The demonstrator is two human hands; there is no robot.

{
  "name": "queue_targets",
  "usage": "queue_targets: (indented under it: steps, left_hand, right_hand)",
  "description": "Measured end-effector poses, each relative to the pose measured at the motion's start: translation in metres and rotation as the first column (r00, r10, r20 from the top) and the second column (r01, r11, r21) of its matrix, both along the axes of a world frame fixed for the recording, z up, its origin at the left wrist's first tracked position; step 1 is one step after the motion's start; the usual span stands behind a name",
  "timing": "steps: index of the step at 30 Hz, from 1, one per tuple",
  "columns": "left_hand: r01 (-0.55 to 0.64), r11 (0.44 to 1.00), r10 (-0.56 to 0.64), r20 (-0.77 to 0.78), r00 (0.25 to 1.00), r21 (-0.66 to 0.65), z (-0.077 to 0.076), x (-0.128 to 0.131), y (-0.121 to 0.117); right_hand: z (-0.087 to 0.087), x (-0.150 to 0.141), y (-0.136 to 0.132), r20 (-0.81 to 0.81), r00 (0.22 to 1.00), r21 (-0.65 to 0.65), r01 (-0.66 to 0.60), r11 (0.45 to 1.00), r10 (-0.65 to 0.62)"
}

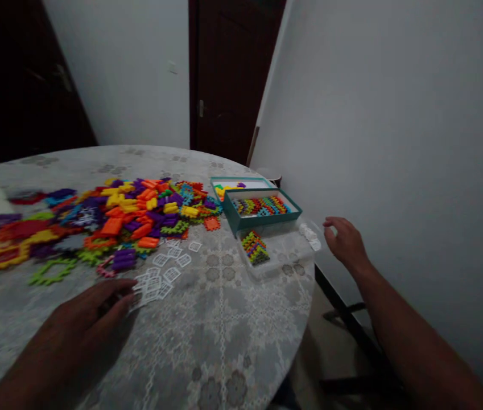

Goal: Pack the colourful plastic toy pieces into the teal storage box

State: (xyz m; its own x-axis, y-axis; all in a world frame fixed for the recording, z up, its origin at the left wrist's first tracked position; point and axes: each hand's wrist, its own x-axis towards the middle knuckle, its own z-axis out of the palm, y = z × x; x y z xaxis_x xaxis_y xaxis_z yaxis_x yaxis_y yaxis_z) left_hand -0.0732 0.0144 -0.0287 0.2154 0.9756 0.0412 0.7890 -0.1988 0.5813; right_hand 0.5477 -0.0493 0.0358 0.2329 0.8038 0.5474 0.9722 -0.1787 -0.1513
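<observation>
My left hand (91, 316) is low over the table at the left, its thumb and fingers closed on the near edge of a white lattice window piece (136, 300). More white window pieces (172, 274) lie loosely spread just beyond the fingertips. Past the table's right edge, my right hand (347, 244) is raised with thumb and index finger curled together; I cannot make out anything between them. Nearest to it is a clear plastic box (281, 247), with white pieces (310, 236) at its right end and a stack of colourful toothed pieces (255, 248) at its left.
A big heap of bright plastic building pieces (139, 213) covers the table's left and middle. Behind the clear box stand a green-edged box (262, 222) of toothed pieces and a shallow lid (241, 181) holding yellow and purple pieces. A wall (395, 114) rises close on the right.
</observation>
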Motion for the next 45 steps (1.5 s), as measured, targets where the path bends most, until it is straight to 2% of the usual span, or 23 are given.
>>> queue_targets:
  steps: [1,2,4,6,8,10,12,14,16,21,26,29,33,39,42,45]
  left_hand:
    - [0.011,1.000,-0.011,0.003,1.000,0.007,0.008,0.004,-0.003]
    - [-0.016,0.999,0.015,0.012,1.000,0.031,0.014,0.007,-0.004]
    - [-0.054,0.995,0.052,0.027,0.998,0.088,0.018,0.009,-0.004]
    - [-0.050,0.989,0.045,0.043,0.998,0.140,0.014,0.008,-0.003]
    - [-0.011,0.988,0.006,0.033,0.999,0.154,0.008,0.006,-0.003]
    - [0.043,0.984,-0.047,0.022,0.999,0.176,0.004,0.006,-0.005]
    - [0.096,0.981,-0.097,-0.001,0.995,0.168,0.003,0.007,-0.008]
    - [0.137,0.981,-0.133,-0.034,0.991,0.140,0.004,0.009,-0.011]
    - [0.161,0.979,-0.154,-0.063,0.986,0.126,0.004,0.011,-0.012]
    - [0.180,0.973,-0.165,-0.108,0.980,0.147,0.000,0.012,-0.011]
    - [0.188,0.972,-0.171,-0.126,0.977,0.143,-0.002,0.013,-0.009]
    - [0.180,0.972,-0.158,-0.147,0.977,0.149,-0.004,0.014,-0.010]
    - [0.141,0.978,-0.112,-0.181,0.977,0.156,-0.006,0.015,-0.011]
    - [0.088,0.993,-0.079,-0.116,0.990,0.077,-0.009,0.013,-0.009]
    - [0.110,0.992,-0.104,-0.090,0.991,0.068,-0.006,0.012,-0.009]
    - [0.169,0.986,-0.169,-0.049,0.984,0.002,0.003,0.014,-0.011]
  right_hand:
    - [0.000,-0.019,-0.005,0.007,0.997,0.117,-0.077,0.990,0.077]
    - [0.001,-0.041,-0.010,0.008,0.986,0.179,-0.166,0.970,0.167]
    - [0.002,-0.091,-0.018,-0.024,0.937,0.210,-0.336,0.918,0.349]
    - [0.003,-0.145,-0.025,-0.115,0.845,0.131,-0.508,0.852,0.522]
    - [0.000,-0.197,-0.024,-0.224,0.718,0.013,-0.674,0.739,0.659]
    - [-0.007,-0.240,-0.016,-0.330,0.629,-0.112,-0.767,0.632,0.704]
    - [-0.017,-0.272,0.000,-0.394,0.602,-0.231,-0.796,0.559,0.695]
    - [-0.028,-0.294,0.019,-0.410,0.625,-0.333,-0.781,0.529,0.665]
    - [-0.036,-0.311,0.037,-0.397,0.654,-0.384,-0.756,0.531,0.644]
    - [-0.045,-0.344,0.066,-0.342,0.679,-0.383,-0.732,0.564,0.650]
    - [-0.055,-0.364,0.075,-0.341,0.712,-0.415,-0.700,0.581,0.614]
    - [-0.059,-0.364,0.076,-0.364,0.719,-0.418,-0.694,0.586,0.593]
    - [-0.060,-0.355,0.075,-0.395,0.692,-0.431,-0.721,0.543,0.605]
    - [-0.060,-0.347,0.066,-0.323,0.752,-0.465,-0.655,0.595,0.575]
    - [-0.060,-0.345,0.065,-0.346,0.748,-0.462,-0.661,0.591,0.566]
    - [-0.059,-0.342,0.065,-0.363,0.722,-0.446,-0.690,0.570,0.589]
